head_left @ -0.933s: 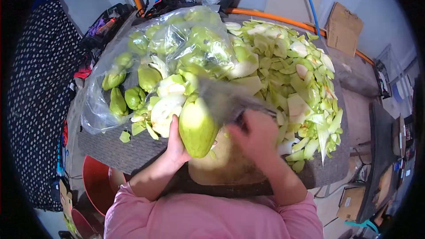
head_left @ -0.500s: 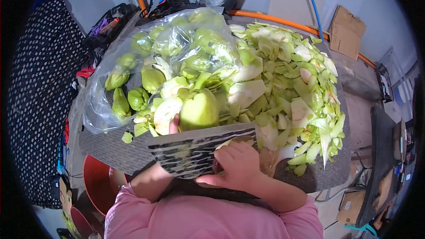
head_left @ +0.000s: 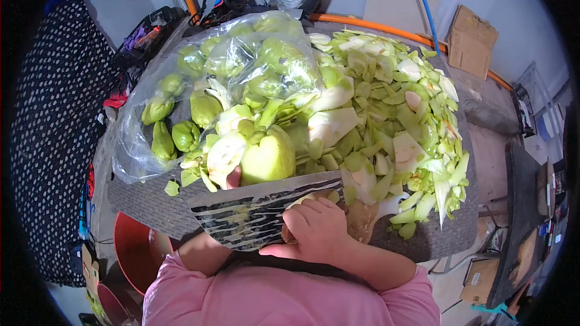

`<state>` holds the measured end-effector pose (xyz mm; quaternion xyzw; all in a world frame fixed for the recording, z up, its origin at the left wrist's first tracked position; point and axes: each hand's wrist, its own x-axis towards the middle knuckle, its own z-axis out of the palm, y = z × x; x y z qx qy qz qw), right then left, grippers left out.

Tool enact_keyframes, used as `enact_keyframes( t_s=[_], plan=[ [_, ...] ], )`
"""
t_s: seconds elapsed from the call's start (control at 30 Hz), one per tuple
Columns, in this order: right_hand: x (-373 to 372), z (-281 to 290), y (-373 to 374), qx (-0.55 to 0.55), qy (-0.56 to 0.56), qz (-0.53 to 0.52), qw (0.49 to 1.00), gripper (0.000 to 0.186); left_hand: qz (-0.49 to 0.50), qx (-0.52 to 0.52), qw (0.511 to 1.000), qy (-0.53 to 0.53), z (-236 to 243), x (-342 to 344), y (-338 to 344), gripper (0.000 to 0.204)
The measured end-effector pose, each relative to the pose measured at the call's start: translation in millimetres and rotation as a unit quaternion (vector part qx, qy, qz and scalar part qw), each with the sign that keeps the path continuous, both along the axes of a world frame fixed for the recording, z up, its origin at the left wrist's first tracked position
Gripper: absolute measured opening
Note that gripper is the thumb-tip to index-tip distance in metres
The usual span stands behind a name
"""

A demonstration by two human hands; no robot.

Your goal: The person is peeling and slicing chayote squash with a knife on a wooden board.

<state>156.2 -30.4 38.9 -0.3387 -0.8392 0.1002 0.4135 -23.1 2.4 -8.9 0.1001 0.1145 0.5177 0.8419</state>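
Note:
My right hand is closed on a broad cleaver with a black-and-pale striped blade, gripping it at its right end. Most of my left hand is hidden behind the blade; only a fingertip shows, pressed to the left side of a peeled chayote. That chayote stands just beyond the blade's far edge. Against its left side leans a pale cut piece. Under my right hand part of a brown wooden board shows.
A clear plastic bag of whole chayotes lies open at the left. Peelings and cut slices are heaped across the right of the grey table. A red bucket stands below at left; a cardboard box leans at the far right.
The cleaver and my right hand have shifted slightly left and nearer to me. The peeled chayote has tipped a little, and the view has moved slightly.

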Motion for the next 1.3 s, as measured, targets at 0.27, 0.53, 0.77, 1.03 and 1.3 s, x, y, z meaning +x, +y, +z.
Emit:
enact_keyframes(
  t_s=[0.27,0.53,0.77,1.03,1.3],
  plan=[
    [38.3,-22.5,60.8,-0.089,-0.008,-0.265,0.96,0.05,0.071,0.06,0.992,0.081,7.0,4.7,1.3,0.087],
    [39.6,-0.4,35.9,-0.104,-0.039,-0.145,0.983,0.052,0.107,-0.022,0.992,0.058,6.7,7.6,13.1,0.076],
    [12.1,-3.5,15.0,0.022,-0.029,-0.014,0.999,0.06,-0.012,0.014,1.0,0.005,13.6,4.3,3.2,0.073],
    [10.4,-2.3,13.4,0.04,-0.013,-0.005,0.999,0.056,0.015,0.021,0.986,0.166,-1.9,-4.8,-6.0,0.079],
    [65.7,-22.6,78.1,-0.152,-0.021,-0.33,0.931,0.055,0.091,0.171,0.948,0.254,14.9,20.3,-6.8,0.092]
  ],
)
